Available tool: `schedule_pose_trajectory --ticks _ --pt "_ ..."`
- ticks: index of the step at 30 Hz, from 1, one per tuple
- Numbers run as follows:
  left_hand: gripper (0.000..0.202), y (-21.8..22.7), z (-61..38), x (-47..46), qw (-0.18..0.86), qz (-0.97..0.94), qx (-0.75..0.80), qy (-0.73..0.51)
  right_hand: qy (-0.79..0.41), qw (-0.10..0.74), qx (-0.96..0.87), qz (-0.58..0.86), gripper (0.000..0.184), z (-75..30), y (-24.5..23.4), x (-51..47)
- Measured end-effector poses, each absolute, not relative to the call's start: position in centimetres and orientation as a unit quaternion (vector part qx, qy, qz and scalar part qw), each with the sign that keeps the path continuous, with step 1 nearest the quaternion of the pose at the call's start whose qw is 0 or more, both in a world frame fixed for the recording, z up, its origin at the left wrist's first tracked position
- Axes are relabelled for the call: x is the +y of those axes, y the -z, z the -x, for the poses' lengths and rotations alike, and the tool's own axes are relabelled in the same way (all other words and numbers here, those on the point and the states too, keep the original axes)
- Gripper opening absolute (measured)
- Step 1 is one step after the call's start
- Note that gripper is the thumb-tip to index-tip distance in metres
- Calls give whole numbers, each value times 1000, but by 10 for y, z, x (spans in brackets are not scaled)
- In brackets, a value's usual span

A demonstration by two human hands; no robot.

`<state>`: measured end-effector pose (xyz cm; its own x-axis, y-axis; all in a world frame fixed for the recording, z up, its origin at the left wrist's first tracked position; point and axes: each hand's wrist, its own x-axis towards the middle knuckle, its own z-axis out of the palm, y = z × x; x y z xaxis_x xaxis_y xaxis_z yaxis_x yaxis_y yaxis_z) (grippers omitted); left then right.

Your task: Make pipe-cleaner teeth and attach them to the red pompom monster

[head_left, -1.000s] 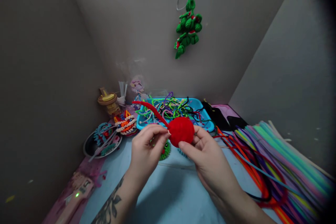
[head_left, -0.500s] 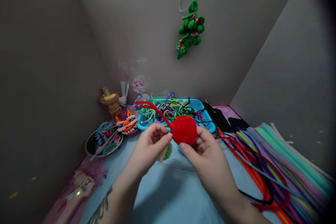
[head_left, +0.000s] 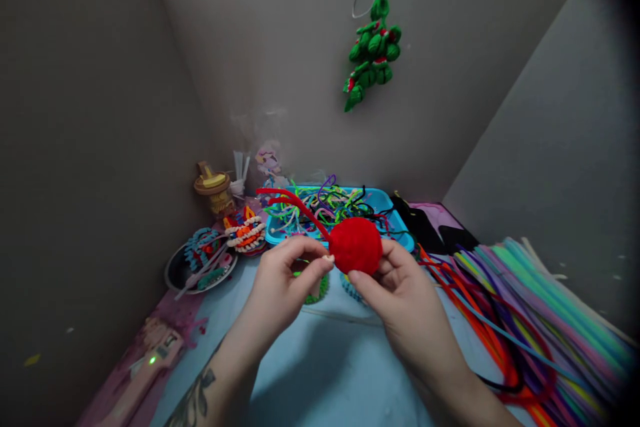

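Observation:
A rounded red piece (head_left: 357, 245) made of fuzzy pipe cleaner is in my right hand (head_left: 407, 283), gripped between thumb and fingers at its right side. Red pipe cleaner ends (head_left: 297, 203) stick out from it toward the upper left. My left hand (head_left: 295, 273) is closed in a pinch at the red piece's left edge. A small cream-coloured bit (head_left: 329, 258) shows at those fingertips, perhaps a pipe cleaner end; the rest is hidden. Behind and below the hands, a green fuzzy piece (head_left: 317, 290) and a blue fuzzy piece (head_left: 350, 287) lie partly covered on the table.
A blue tray (head_left: 400, 230) of pipe cleaner scraps stands at the back. Bundled pipe cleaners (head_left: 555, 320) lie at right. To the left are a metal bowl (head_left: 175, 273), an orange-and-white piece (head_left: 246, 233), a brown cup (head_left: 214, 193) and a glue gun (head_left: 150, 373). A green ornament (head_left: 375, 50) hangs above.
The view has shifted slightly, so most things appear a little farther right. Both hands keep their hold, and the cream bit at the left fingertips shows more clearly.

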<state>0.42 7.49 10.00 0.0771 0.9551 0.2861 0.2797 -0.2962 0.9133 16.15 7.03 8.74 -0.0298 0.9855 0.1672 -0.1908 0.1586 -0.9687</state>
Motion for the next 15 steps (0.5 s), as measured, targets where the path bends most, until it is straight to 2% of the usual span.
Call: schedule_pose_trajectory --ticks 3,6,15 --pt "5 -103 -5 72 219 -700 472 -489 -515 568 -508 393 27 -162 -87 71" --pt "4 -104 -6 71 144 -724 457 -496 -511 569 -511 392 26 -162 -87 71" --pt "5 -101 -5 69 118 -714 501 -475 -494 558 -531 404 24 -161 -90 69"
